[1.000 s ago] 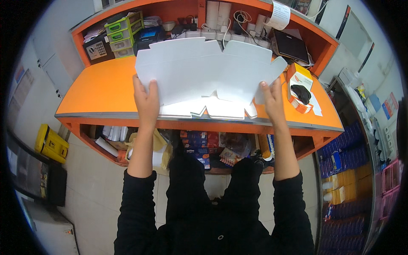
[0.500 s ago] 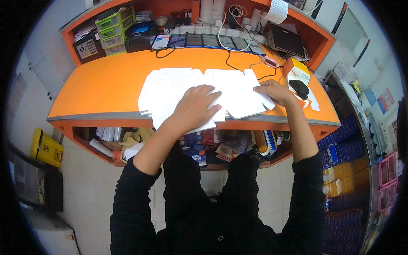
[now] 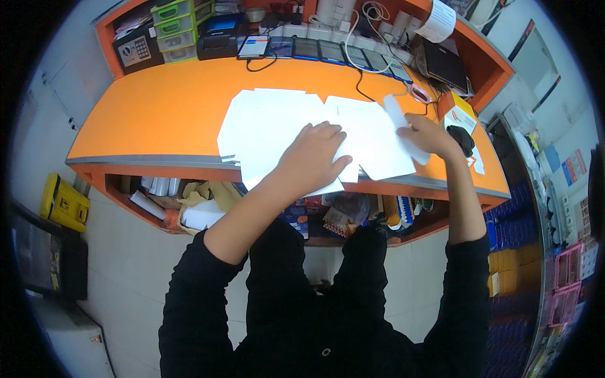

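Note:
Flat white card blanks (image 3: 268, 126) with cut edges and flaps lie on the orange counter (image 3: 157, 113), partly over its front edge. My left hand (image 3: 314, 154) rests palm down on them, fingers stretched out and thumb apart. Beneath and beside it lies the right-hand card blank (image 3: 372, 135), which overlaps the others. My right hand (image 3: 428, 134) pinches the narrow flap (image 3: 395, 113) along this blank's right edge, and the flap tilts up from the sheet. The fingertips under the flap are hidden.
Several phones or tablets (image 3: 305, 49) lean along the back, with cables and white adapters behind. A printer-like black device (image 3: 220, 41), a small safe (image 3: 133, 51) and green drawers (image 3: 176, 28) stand back left. Right of my hand are an orange-white box (image 3: 459, 113) and a black object (image 3: 462, 140).
My right hand has raised the flap, which lay nearly flat before. My left hand stays pressed on the card. The whole view has shifted slightly.

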Tool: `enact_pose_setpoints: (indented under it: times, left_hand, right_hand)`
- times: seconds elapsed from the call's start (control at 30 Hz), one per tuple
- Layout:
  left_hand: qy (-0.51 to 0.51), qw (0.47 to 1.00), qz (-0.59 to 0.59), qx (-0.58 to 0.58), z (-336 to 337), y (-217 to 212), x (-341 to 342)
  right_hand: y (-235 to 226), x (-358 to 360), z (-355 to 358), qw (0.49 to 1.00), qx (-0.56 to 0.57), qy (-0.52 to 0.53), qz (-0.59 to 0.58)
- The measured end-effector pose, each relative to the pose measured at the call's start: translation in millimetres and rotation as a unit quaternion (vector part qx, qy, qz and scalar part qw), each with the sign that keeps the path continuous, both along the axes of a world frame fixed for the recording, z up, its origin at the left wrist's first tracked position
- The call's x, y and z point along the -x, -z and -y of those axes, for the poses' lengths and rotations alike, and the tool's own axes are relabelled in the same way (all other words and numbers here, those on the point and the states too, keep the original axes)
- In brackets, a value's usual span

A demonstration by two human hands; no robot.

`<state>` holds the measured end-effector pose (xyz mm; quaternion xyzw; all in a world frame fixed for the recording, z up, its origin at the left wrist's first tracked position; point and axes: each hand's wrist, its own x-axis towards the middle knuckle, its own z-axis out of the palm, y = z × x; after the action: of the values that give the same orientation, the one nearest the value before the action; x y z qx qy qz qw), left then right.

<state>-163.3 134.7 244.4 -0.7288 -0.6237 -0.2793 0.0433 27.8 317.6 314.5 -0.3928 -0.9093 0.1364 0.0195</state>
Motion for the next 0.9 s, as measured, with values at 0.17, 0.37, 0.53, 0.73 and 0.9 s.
enact_pose_setpoints:
  times: [0.17, 0.37, 0.53, 0.73, 0.9]
  left_hand:
    - [0.042, 0.998, 0.024, -0.050, -1.3, 2.4, 3.5]
    - [0.042, 0.987, 0.135, 0.083, 9.8, -9.8, 16.2]
    - [-0.025, 0.999, 0.008, 0.048, 34.4, -15.2, 36.0]
    - [-0.063, 0.997, -0.046, 0.026, 36.7, -4.4, 34.9]
    - [0.071, 0.938, 0.338, -0.005, 43.2, 6.1, 41.1]
  right_hand:
    - [-35.2, 51.5, 39.2, 0.937, 0.116, -0.158, -0.288]
    - [-19.9, 103.0, 112.4, 0.968, 0.056, -0.103, -0.224]
    - [-33.0, 26.6, 38.7, 0.959, 0.139, 0.019, -0.247]
    - [-27.2, 79.0, 76.7, 0.762, 0.446, -0.019, -0.469]
    - [-17.9, 147.4, 165.9, 0.803, 0.425, -0.136, -0.395]
